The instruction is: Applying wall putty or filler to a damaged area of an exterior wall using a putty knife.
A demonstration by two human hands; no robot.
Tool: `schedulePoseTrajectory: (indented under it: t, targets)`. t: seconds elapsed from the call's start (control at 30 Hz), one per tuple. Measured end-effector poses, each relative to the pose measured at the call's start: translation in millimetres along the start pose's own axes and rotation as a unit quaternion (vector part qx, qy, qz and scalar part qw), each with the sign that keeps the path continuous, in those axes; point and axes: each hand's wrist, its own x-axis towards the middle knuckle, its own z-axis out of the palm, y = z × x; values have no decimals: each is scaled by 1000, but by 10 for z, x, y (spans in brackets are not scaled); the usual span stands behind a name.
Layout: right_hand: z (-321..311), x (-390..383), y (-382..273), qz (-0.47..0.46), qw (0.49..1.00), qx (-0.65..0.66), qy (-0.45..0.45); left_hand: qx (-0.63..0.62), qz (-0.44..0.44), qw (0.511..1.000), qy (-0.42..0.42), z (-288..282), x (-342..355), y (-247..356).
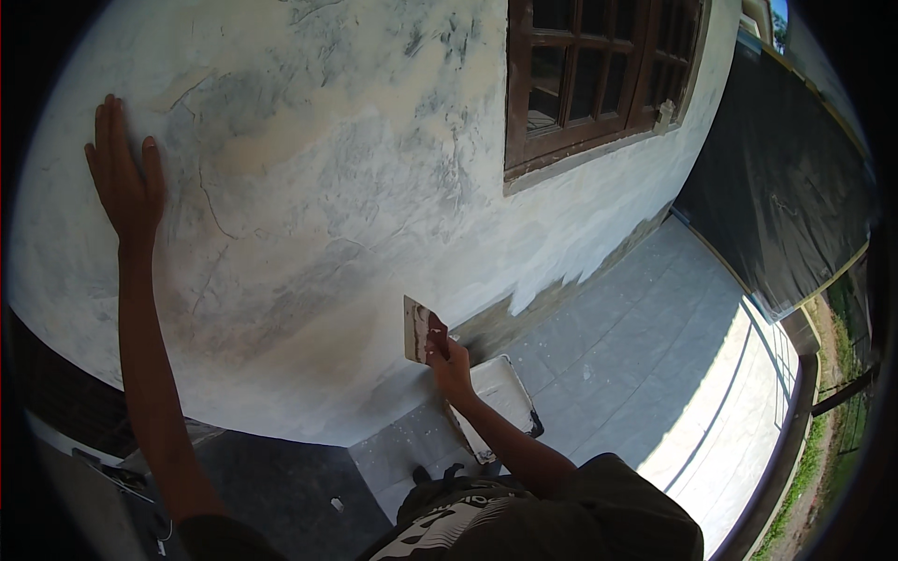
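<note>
Flat against the upper left of the patchy white wall [309, 196] rests my left hand [127, 182], its fingers stretched out and holding nothing. My right hand [453, 369] grips a putty knife [420, 329] by its brownish-red handle, low in front of the wall. White smears cover the wide blade, which points up and left; I cannot tell whether it touches the wall. Thin cracks and a flaking patch of paint [184, 87] show beside my left hand.
A white paint tray [499, 393] lies on the grey tiled floor [608, 327] below my right hand. A brown-framed window [599, 84] is set in the wall at upper right. Dark sheeting [776, 178] hangs at the far right. White specks dot the tiles.
</note>
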Motion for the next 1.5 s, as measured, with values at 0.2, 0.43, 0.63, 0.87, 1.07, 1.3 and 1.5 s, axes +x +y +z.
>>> schedulePoseTrajectory:
  t: [0.2, 0.43, 0.63, 0.87, 1.07, 1.3, 1.5]
  targets:
    - [2, 399, -457, 20, 961, 267, 72, -26, 6, 998, -48, -138, -265, 37]
    - [6, 1515, -2422, -454, 841, -63, 288, -46, -6, 996, -82, -296, -539, 188]
    - [138, 2150, -2841, -594, 729, -218, 260, -57, -9, 996, -66, -261, -587, 186]
    - [493, 1216, -1834, -531, 804, -254, 87, -41, 5, 997, -66, -283, -583, 156]
    - [158, 1533, -2293, -454, 843, -125, 258, -65, 27, 991, -114, -244, -602, 344]
    - [775, 1904, -2270, -557, 716, -327, 266, -78, 61, 977, -190, -137, -499, 599]
    - [970, 714, -1396, -492, 842, -220, -24, -79, 71, 975, -194, -157, -474, 613]
